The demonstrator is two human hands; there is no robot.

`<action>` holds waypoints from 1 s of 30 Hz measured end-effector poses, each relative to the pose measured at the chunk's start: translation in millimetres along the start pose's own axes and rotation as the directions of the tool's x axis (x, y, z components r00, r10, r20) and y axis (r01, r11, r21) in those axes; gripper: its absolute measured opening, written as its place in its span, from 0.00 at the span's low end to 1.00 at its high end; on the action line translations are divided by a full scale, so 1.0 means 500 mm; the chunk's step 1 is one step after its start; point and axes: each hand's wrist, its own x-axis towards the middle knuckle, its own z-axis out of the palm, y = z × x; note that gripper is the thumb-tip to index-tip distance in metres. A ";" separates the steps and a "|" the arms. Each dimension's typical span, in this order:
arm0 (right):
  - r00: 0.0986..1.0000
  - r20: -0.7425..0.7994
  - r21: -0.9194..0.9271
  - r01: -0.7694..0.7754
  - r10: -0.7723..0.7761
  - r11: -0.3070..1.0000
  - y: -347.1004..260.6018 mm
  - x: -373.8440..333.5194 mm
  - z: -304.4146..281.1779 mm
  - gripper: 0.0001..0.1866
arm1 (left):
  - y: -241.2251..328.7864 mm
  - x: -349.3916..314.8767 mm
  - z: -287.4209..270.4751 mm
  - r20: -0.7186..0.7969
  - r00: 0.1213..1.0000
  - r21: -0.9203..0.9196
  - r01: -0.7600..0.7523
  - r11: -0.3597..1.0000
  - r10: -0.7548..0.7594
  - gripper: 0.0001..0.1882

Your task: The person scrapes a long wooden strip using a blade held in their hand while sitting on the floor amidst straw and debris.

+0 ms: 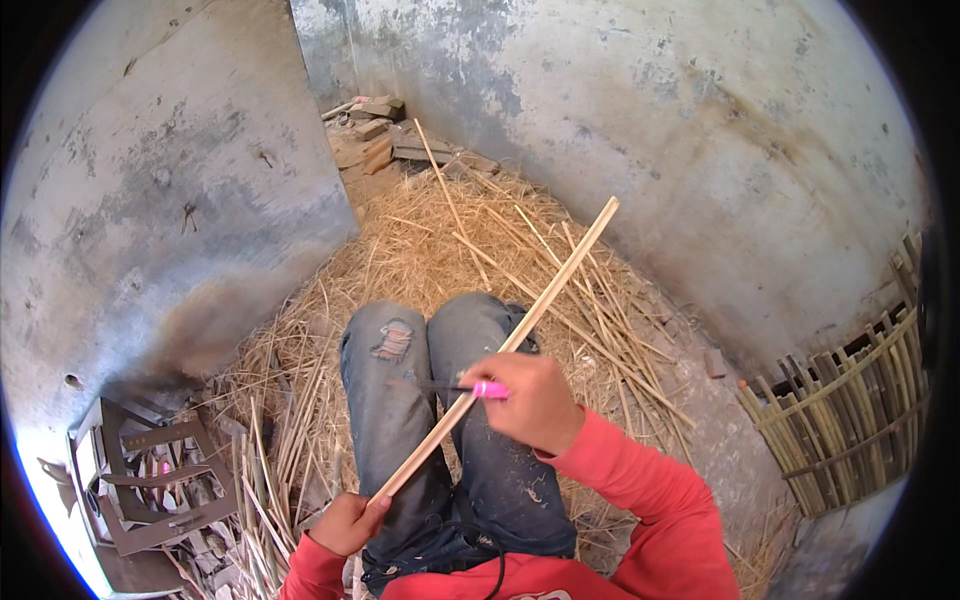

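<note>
A long pale bamboo strip (560,280) runs slantwise across my knees, its far end raised toward the upper right. My left hand (345,523) is closed around its near end, by my left thigh. Over the right thigh, my right hand (532,397) grips a knife (490,390) by its pink handle. The knife's thin dark blade points left across the strip and is smeared by motion. Whether the blade touches the wood, I cannot tell.
Shavings (400,250) and loose strips (610,330) cover the floor ahead. Bricks (385,125) lie in the far corner. A brown metal frame (190,480) stands at left, beside a bundle of sticks (265,500). At right is a slatted wooden basket (850,420) by the wall.
</note>
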 end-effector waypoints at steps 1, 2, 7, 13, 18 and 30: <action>0.995 -0.044 0.017 -0.092 0.092 0.996 0.009 0.012 -0.012 0.10 | -0.006 0.000 -0.002 0.018 1.000 -0.027 0.025 0.999 -0.025 0.36; 0.979 -0.086 0.038 -0.182 0.185 0.983 0.020 0.023 -0.027 0.12 | -0.010 -0.001 -0.005 0.036 0.998 -0.052 0.050 0.997 -0.048 0.35; 0.876 -0.430 -0.151 -0.309 0.219 0.939 0.123 0.048 -0.127 0.15 | -0.020 -0.012 -0.011 0.153 0.986 -0.290 0.114 0.950 -0.072 0.30; 0.868 -0.454 -0.291 -0.359 0.202 0.887 0.161 0.015 -0.133 0.13 | -0.057 -0.019 -0.016 0.148 0.983 -0.264 0.148 0.953 -0.112 0.27; 0.826 -0.345 -0.100 -0.505 0.446 0.857 0.136 0.018 -0.089 0.23 | -0.072 -0.012 -0.018 0.095 0.995 -0.157 0.018 0.987 -0.003 0.28; 0.878 -0.206 -0.076 -0.455 0.432 0.888 0.069 0.001 -0.056 0.20 | -0.032 -0.008 0.009 -0.172 0.983 -0.170 -0.101 0.980 0.071 0.21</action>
